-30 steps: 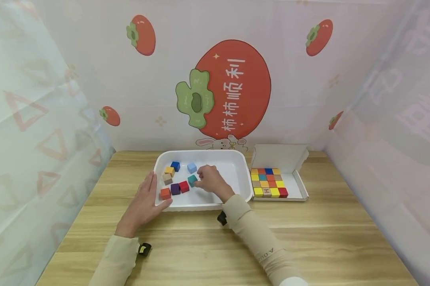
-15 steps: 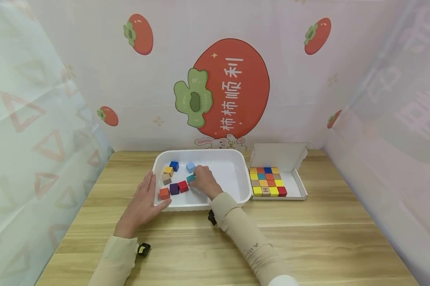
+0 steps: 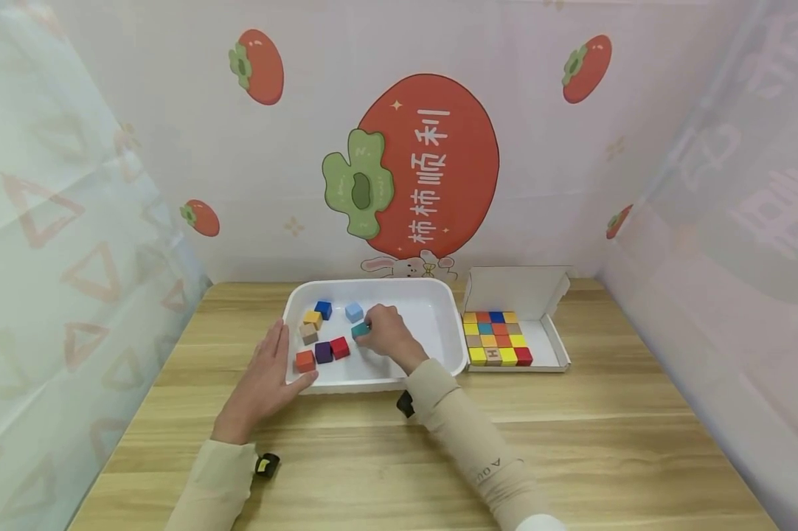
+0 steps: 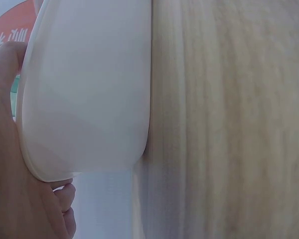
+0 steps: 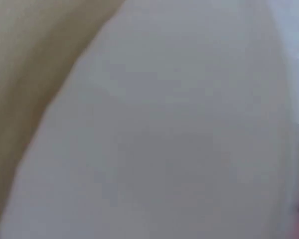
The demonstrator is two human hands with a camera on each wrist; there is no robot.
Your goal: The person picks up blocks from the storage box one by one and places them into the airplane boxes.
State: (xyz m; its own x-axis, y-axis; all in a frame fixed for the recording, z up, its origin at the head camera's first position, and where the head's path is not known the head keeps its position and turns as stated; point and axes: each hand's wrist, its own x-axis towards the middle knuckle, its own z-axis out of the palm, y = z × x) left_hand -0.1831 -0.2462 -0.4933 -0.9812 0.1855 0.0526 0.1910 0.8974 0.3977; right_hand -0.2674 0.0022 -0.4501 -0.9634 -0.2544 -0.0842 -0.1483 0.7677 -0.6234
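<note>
My left hand (image 3: 261, 387) rests against the left front corner of a white tray (image 3: 432, 376), straight fingers along its left side and thumb over the front rim; the left wrist view shows the same hand (image 4: 15, 149) close to the tray's outer wall (image 4: 89, 89). Inside the tray, my right hand (image 3: 391, 335) pinches a teal wooden cube (image 3: 359, 330), partly covered by the fingers. Loose nearby lie a light blue cube (image 3: 354, 312), a red cube (image 3: 339, 347), a purple cube (image 3: 323, 352) and an orange cube (image 3: 305, 361). The right wrist view shows neither fingers nor cube.
At the tray's left are a dark blue cube (image 3: 323, 310), a yellow-orange cube (image 3: 313, 319) and a plain wood cube (image 3: 309, 334). Right of the tray stands an open white box (image 3: 550, 346) with rows of coloured cubes (image 3: 498, 339). All sits on a wooden table (image 3: 346, 457).
My right hand first moved left over the teal cube, then back slightly right, the cube shifting and turning with it. My left hand has stayed at the tray corner.
</note>
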